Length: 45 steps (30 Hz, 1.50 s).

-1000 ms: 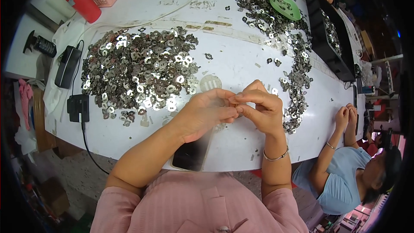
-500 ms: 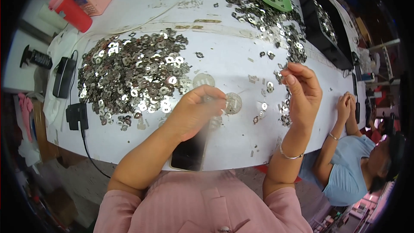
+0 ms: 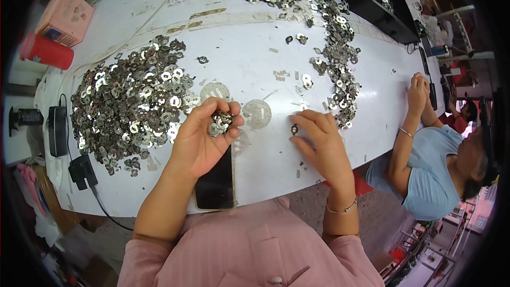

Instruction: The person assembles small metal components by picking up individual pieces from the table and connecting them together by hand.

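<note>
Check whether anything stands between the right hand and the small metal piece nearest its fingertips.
Nothing visible does: the small metal piece shows in the gap between thumb and forefinger of the right hand. Whether they touch it, I cannot tell.

Heaped metal parts across a white table and a co-worker alongside indicate a workshop.

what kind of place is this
Most likely a small workshop for sorting or assembling parts: heaps of small metal pieces lie on a big white table, a black bin holds more, and a co-worker in blue is at the same table.
</note>
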Each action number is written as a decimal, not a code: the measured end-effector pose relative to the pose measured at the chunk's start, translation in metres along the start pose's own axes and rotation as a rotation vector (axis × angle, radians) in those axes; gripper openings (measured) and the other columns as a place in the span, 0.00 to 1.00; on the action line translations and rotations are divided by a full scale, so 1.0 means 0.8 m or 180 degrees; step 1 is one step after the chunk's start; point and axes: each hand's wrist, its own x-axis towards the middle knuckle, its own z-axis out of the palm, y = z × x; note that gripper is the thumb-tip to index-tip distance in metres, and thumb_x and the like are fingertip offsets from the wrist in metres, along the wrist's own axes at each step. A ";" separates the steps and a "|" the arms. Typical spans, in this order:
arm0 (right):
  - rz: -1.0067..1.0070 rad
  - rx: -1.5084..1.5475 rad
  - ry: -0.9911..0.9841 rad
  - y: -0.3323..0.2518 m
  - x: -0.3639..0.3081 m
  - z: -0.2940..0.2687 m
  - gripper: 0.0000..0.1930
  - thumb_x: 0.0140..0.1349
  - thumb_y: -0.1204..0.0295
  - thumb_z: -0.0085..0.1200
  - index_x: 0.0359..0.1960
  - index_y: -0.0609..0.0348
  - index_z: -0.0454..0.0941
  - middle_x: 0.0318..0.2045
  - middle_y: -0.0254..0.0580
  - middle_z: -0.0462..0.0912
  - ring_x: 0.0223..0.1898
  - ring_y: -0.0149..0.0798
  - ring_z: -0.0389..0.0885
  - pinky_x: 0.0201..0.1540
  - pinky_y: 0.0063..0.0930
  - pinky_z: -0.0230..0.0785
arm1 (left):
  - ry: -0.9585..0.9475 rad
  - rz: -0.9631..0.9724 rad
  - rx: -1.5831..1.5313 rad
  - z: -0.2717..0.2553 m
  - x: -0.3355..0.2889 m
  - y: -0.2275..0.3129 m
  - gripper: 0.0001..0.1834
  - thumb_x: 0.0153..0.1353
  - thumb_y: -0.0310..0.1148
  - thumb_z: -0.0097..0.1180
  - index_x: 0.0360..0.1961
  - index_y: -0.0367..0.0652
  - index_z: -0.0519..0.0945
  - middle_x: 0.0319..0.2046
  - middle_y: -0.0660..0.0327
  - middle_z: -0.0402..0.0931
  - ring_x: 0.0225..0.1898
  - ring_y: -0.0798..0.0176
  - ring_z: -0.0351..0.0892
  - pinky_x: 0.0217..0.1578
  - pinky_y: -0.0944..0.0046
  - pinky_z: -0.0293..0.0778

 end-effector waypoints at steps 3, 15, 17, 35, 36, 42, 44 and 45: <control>-0.0036 -0.0094 0.0182 0.009 -0.011 0.020 0.14 0.49 0.79 0.61 0.41 0.58 0.80 0.41 0.40 0.79 0.40 0.44 0.73 0.43 0.33 0.68 | -0.0035 -0.0098 -0.0052 0.004 -0.003 -0.004 0.10 0.66 0.36 0.46 0.38 0.40 0.73 0.41 0.55 0.73 0.41 0.59 0.76 0.41 0.63 0.74; 0.1469 0.3319 0.0366 0.002 0.003 0.041 0.06 0.58 0.83 0.54 0.36 0.62 0.77 0.36 0.41 0.80 0.32 0.29 0.78 0.35 0.22 0.73 | -0.0219 -0.0383 0.1177 0.016 -0.012 -0.022 0.12 0.63 0.28 0.53 0.47 0.40 0.73 0.42 0.60 0.73 0.41 0.66 0.76 0.39 0.67 0.72; 0.1609 0.5030 0.0487 -0.017 0.011 0.047 0.06 0.58 0.83 0.53 0.37 0.63 0.75 0.36 0.43 0.80 0.32 0.32 0.79 0.36 0.23 0.74 | -0.0209 -0.0355 0.1140 0.020 -0.014 -0.026 0.15 0.62 0.27 0.54 0.50 0.40 0.73 0.43 0.60 0.72 0.42 0.66 0.76 0.38 0.67 0.71; 0.1318 0.4610 0.0508 -0.060 0.016 0.074 0.08 0.57 0.83 0.57 0.39 0.68 0.77 0.35 0.41 0.80 0.35 0.31 0.79 0.41 0.25 0.73 | 0.0002 0.0555 0.1606 0.020 -0.017 -0.028 0.14 0.57 0.21 0.58 0.45 0.37 0.73 0.38 0.59 0.75 0.34 0.69 0.77 0.34 0.71 0.72; 0.1316 0.4608 0.0503 -0.059 0.015 0.076 0.08 0.57 0.83 0.57 0.39 0.68 0.77 0.35 0.41 0.80 0.35 0.31 0.79 0.41 0.25 0.73 | 0.0019 0.0532 0.1650 0.021 -0.018 -0.027 0.14 0.58 0.21 0.58 0.45 0.37 0.73 0.38 0.60 0.75 0.34 0.70 0.77 0.33 0.71 0.71; 0.1201 0.4694 0.0682 -0.060 0.012 0.079 0.08 0.58 0.84 0.55 0.39 0.66 0.77 0.37 0.44 0.81 0.35 0.36 0.81 0.38 0.26 0.75 | 0.0132 0.0161 0.1167 0.023 -0.018 -0.022 0.12 0.62 0.25 0.54 0.46 0.38 0.73 0.37 0.61 0.75 0.36 0.69 0.76 0.35 0.71 0.70; 0.1267 0.4739 0.0798 -0.065 0.015 0.076 0.10 0.58 0.83 0.55 0.42 0.66 0.75 0.36 0.44 0.80 0.35 0.36 0.80 0.39 0.26 0.75 | 0.0216 0.0015 0.0775 0.026 -0.018 -0.021 0.11 0.63 0.27 0.52 0.47 0.39 0.73 0.37 0.61 0.75 0.36 0.68 0.76 0.36 0.71 0.69; 0.1278 0.4742 0.0819 -0.065 0.016 0.076 0.10 0.58 0.83 0.55 0.42 0.66 0.75 0.36 0.44 0.80 0.35 0.36 0.80 0.39 0.26 0.75 | 0.0200 -0.0105 0.0534 0.024 -0.017 -0.020 0.12 0.64 0.27 0.51 0.48 0.39 0.73 0.37 0.61 0.75 0.37 0.68 0.76 0.38 0.71 0.70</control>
